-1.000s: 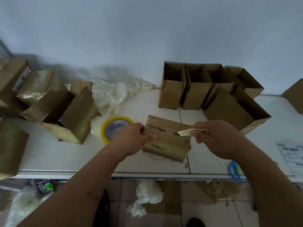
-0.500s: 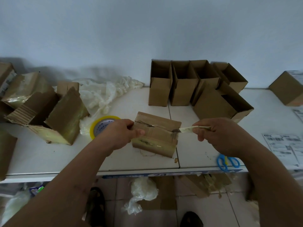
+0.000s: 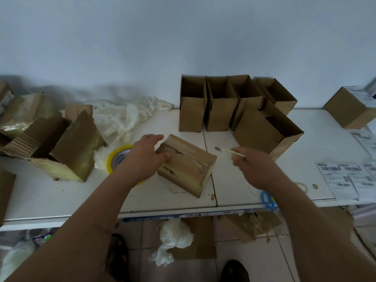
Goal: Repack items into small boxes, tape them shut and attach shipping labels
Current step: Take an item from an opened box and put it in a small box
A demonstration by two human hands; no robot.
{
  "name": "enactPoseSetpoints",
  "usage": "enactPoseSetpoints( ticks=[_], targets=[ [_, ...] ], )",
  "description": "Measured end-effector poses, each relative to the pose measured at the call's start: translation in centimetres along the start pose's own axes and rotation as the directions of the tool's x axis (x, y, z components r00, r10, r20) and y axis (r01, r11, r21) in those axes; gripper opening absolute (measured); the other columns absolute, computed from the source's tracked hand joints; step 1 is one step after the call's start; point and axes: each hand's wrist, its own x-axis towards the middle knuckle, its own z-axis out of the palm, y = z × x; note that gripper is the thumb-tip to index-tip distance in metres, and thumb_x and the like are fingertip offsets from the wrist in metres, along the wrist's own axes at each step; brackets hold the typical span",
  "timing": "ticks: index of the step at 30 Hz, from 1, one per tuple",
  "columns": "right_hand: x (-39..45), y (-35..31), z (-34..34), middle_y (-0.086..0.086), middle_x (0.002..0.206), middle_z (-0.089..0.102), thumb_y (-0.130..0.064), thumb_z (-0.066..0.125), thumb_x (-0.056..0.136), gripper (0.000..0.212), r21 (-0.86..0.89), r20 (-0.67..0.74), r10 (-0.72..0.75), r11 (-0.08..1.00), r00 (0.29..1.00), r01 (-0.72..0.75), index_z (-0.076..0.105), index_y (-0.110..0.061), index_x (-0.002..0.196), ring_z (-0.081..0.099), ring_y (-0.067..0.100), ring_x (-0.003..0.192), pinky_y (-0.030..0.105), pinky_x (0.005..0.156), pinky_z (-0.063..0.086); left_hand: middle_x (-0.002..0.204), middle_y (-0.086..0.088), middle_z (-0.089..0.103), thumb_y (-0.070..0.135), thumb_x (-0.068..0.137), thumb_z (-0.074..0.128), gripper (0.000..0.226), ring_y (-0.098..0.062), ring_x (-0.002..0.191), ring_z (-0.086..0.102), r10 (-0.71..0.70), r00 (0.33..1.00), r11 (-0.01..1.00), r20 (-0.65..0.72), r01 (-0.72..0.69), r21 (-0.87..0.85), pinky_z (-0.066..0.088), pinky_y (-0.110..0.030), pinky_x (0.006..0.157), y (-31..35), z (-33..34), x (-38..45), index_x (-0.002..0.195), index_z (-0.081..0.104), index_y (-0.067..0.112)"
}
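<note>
The step in hand looks like opening a sealed parcel so its contents can be repacked. On the left part of the white worktop [image 3: 61,192] lie torn, tape-covered brown cartons [image 3: 67,151], with a yellow-rimmed roll of packing tape [image 3: 118,157] just beside the left hand [image 3: 142,159]. That hand lies against the left end of the taped brown cardboard box [image 3: 187,165], thumb on its top and fingers reaching past the far edge, steadying it near the worktop's front edge at the middle. The right hand [image 3: 256,169] pinches a slim pale-handled cutter [image 3: 230,152], its blade tip in the air right of the box. Compared with half a second ago, the blade has left the seam and swung clear. Next, the slit flaps probably need prying open. Open small brown boxes [image 3: 221,106] wait at the back edge; white shipping labels [image 3: 343,176] lie at the right.
</note>
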Motion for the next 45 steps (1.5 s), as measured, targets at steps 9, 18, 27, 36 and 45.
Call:
enactPoseSetpoints(
  ticks=[9, 18, 27, 36, 45],
  targets=[
    [2.2, 3.0, 5.1, 0.008, 0.142, 0.044, -0.039, 0.043, 0.102, 0.052, -0.126, 0.157, 0.122, 0.987, 0.98, -0.103, 0.035, -0.018, 0.149, 0.041, 0.028, 0.128, 0.035, 0.104, 0.035, 0.158, 0.018, 0.021, 0.048, 0.084, 0.07, 0.063, -0.008, 0.144, 0.02, 0.199, 0.963, 0.962, 0.181, -0.227, 0.153, 0.023, -0.031, 0.117, -0.4, 0.9, -0.4, 0.142, 0.046, 0.037],
    [1.9, -0.7, 2.6, -0.007, 0.131, 0.055, -0.04, 0.048, 0.1, 0.037, 0.211, -0.068, -0.011, 0.977, 0.998, 0.025, 0.056, -0.028, 0.134, 0.052, 0.007, 0.115, 0.026, 0.096, 0.039, 0.134, 0.013, 0.033, 0.05, 0.086, 0.067, 0.046, -0.01, 0.119, 0.04, 0.251, 0.952, 0.926, 0.175, -0.289, 0.245, 0.036, -0.024, 0.091, 0.2, 0.6, -0.8, 0.128, 0.058, 0.035],
    [1.6, -4.2, 3.0, -0.018, 0.14, 0.048, -0.034, 0.05, 0.1, 0.034, 0.205, 0.089, -0.191, 0.964, 0.978, 0.169, 0.058, -0.029, 0.133, 0.043, -0.003, 0.121, 0.017, 0.102, 0.032, 0.127, 0.005, 0.034, 0.055, 0.089, 0.059, 0.051, -0.016, 0.123, 0.027, 0.209, 0.939, 0.886, 0.272, -0.299, 0.354, 0.033, -0.033, 0.105, 0.7, 0.2, -0.4, 0.138, 0.047, 0.045],
    [2.0, -4.6, 2.7, -0.014, 0.118, 0.063, -0.04, 0.062, 0.093, 0.03, 0.299, 0.061, -0.09, 0.952, 0.994, 0.068, 0.066, -0.031, 0.121, 0.056, 0.001, 0.106, 0.02, 0.093, 0.044, 0.11, 0.009, 0.038, 0.027, 0.081, 0.076, 0.028, -0.016, 0.099, 0.045, 0.341, 0.925, 0.901, 0.165, -0.372, 0.222, 0.044, -0.025, 0.079, 0.5, 0.2, -0.3, 0.083, 0.048, 0.032],
    [2.8, -5.8, 3.2, -0.012, 0.106, 0.047, -0.042, 0.075, 0.081, 0.032, 0.13, -0.016, -0.103, 0.986, 0.995, 0.104, 0.054, -0.032, 0.103, 0.049, 0.004, 0.092, 0.022, 0.08, 0.042, 0.112, 0.021, 0.054, 0.063, 0.081, 0.053, 0.033, 0.002, 0.093, 0.055, 0.208, 0.972, 0.978, 0.105, -0.208, -0.016, 0.039, -0.012, 0.072, -0.3, -0.8, -1.2, 0.078, 0.068, 0.034]
  ],
)
